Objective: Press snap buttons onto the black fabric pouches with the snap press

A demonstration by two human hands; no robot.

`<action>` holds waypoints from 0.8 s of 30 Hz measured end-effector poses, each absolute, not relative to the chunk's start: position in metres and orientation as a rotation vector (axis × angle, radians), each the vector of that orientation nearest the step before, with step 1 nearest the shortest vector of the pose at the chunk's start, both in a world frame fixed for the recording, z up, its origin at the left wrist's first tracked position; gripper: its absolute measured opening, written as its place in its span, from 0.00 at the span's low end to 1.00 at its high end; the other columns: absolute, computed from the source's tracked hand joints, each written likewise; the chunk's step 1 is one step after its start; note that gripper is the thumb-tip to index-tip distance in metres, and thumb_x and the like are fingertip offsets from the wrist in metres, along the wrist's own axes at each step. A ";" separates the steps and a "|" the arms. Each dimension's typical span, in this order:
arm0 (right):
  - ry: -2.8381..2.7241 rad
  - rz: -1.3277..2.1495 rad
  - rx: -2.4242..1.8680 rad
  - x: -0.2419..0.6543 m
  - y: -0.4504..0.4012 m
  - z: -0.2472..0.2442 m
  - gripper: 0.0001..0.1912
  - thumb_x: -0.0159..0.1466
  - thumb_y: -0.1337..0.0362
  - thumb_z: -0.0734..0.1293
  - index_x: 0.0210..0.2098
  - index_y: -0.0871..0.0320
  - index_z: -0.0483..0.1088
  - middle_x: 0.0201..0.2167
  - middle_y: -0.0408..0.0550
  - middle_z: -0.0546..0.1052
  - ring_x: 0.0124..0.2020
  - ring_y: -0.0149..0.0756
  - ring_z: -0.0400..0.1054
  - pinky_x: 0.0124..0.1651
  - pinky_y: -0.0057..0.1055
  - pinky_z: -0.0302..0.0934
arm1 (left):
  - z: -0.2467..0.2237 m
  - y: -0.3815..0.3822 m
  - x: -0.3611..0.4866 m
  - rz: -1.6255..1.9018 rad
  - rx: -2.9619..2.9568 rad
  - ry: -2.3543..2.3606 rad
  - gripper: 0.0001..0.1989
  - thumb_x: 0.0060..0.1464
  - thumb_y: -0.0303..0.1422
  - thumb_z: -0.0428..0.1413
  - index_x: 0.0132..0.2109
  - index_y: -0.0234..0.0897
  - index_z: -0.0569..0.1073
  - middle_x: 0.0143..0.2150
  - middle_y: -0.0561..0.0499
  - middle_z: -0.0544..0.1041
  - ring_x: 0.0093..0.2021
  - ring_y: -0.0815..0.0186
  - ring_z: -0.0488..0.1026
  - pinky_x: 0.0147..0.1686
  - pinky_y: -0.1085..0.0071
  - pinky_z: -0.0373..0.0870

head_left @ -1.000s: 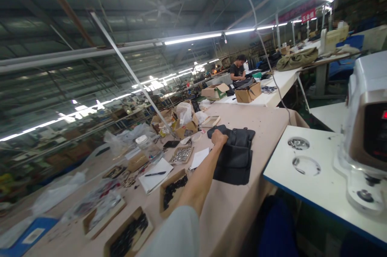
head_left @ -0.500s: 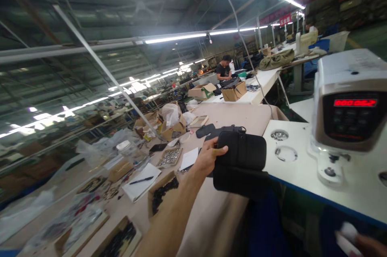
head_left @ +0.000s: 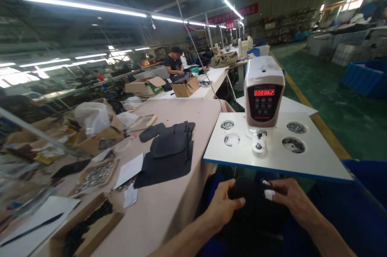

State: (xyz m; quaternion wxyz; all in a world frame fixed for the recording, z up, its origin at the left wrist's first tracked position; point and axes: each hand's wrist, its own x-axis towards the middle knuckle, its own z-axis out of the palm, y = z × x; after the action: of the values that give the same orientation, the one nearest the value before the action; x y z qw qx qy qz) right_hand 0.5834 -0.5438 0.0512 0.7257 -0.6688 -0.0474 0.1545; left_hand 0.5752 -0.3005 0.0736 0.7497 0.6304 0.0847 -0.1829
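The black piece [head_left: 249, 208] is held between the two hands, in front of and below the blue front edge [head_left: 281, 169] of the white tabletop [head_left: 305, 160]. The left hand [head_left: 222, 204] pinches its left side, thumb on top; the right hand [head_left: 293, 198] has its fingers drawn together at the right side, but whether they grip cannot be told against the dark fabric. The long axis appears to run away from the wearer; the near end merges into shadow. The machine [head_left: 264, 91] stands straight ahead beyond the edge, its lower post [head_left: 259, 150] nearer to the right fingertips than to the left. White surface extends between edge and post, with recessed cups on both sides; the cloth-covered table [head_left: 157, 224] borders the left arm's working room
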 end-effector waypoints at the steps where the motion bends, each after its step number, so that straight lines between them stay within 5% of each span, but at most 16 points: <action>1: -0.134 0.346 -1.486 0.585 -0.546 0.051 0.28 0.51 0.40 0.76 0.30 0.62 0.79 0.28 0.48 0.77 0.31 0.42 0.69 0.33 0.33 0.61 | 0.072 -0.302 0.578 -0.427 1.388 0.167 0.27 0.35 0.31 0.72 0.47 0.37 0.79 0.41 0.49 0.79 0.42 0.61 0.75 0.46 0.66 0.71; 9: -0.362 0.343 -1.793 0.595 -0.547 0.062 0.20 0.60 0.47 0.72 0.28 0.60 0.76 0.25 0.44 0.73 0.29 0.37 0.63 0.33 0.30 0.58 | 0.075 -0.330 0.606 -0.305 1.871 0.032 0.08 0.41 0.36 0.68 0.31 0.37 0.84 0.29 0.50 0.78 0.34 0.62 0.70 0.35 0.68 0.63; 24: -0.389 0.312 -1.939 0.615 -0.562 0.057 0.13 0.60 0.53 0.71 0.31 0.58 0.78 0.32 0.46 0.78 0.36 0.44 0.68 0.40 0.33 0.62 | 0.068 -0.347 0.623 -0.310 1.830 0.099 0.07 0.39 0.31 0.68 0.31 0.37 0.84 0.29 0.49 0.79 0.32 0.62 0.72 0.34 0.67 0.65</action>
State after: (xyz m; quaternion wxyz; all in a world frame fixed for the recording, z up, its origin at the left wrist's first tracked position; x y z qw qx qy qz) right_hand 0.6151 -0.5624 0.0568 0.5394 -0.8155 -0.1635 0.1314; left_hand 0.6234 -0.3465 0.0683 0.5982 0.7890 0.0428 -0.1338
